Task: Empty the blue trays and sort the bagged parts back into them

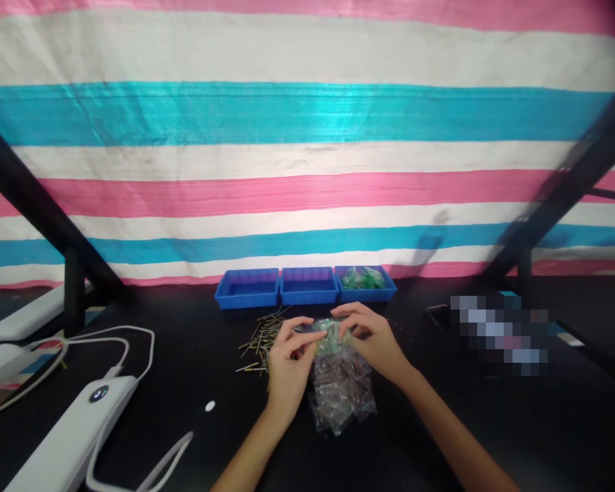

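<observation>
My left hand (288,359) and my right hand (372,339) meet over the black table, both pinching a small clear plastic bag (329,337) with greenish contents. Fingers of both hands are curled around its edges. Under the hands lies a pile of clear plastic bags (342,391) holding small dark parts. Just left of my left hand is a scatter of thin brass-coloured pins (260,339).
Three blue trays (247,288) stand in a row at the back; the right tray (384,294) holds green pieces. A white power bank (76,430) with white cables lies front left, a small white pellet (210,406) near it. Black frame bars (558,195) slant on both sides.
</observation>
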`<action>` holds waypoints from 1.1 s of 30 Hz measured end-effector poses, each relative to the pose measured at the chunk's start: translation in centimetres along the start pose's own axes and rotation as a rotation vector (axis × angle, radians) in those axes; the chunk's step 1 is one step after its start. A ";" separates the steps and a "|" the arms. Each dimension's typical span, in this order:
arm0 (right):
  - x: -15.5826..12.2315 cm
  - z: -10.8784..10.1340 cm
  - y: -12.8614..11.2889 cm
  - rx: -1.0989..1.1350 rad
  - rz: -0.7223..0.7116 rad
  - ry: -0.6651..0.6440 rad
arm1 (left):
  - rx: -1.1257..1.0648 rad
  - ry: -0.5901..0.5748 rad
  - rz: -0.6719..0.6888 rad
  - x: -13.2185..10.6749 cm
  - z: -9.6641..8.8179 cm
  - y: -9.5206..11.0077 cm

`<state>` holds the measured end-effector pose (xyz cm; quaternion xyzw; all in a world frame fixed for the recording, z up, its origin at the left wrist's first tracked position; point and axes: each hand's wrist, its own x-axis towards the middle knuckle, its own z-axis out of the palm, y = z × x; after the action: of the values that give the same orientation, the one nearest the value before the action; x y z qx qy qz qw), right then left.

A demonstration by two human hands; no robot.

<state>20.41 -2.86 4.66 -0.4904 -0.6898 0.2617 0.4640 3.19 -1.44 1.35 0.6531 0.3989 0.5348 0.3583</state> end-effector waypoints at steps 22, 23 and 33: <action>6.9 -8.8 7.4 -0.263 0.458 0.448 | -0.051 -0.072 -0.117 -0.6 0.8 0.8; 7.2 -8.5 7.5 -0.276 0.466 0.426 | -0.055 -0.074 -0.117 -0.6 0.8 0.7; 8.1 -6.1 7.1 -0.532 0.587 0.290 | -0.042 -0.072 -0.101 -0.6 0.8 0.2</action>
<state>28.18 6.74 4.64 -0.8006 -0.4918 0.1236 0.3193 3.97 -2.08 1.10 0.6435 0.4068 0.5003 0.4125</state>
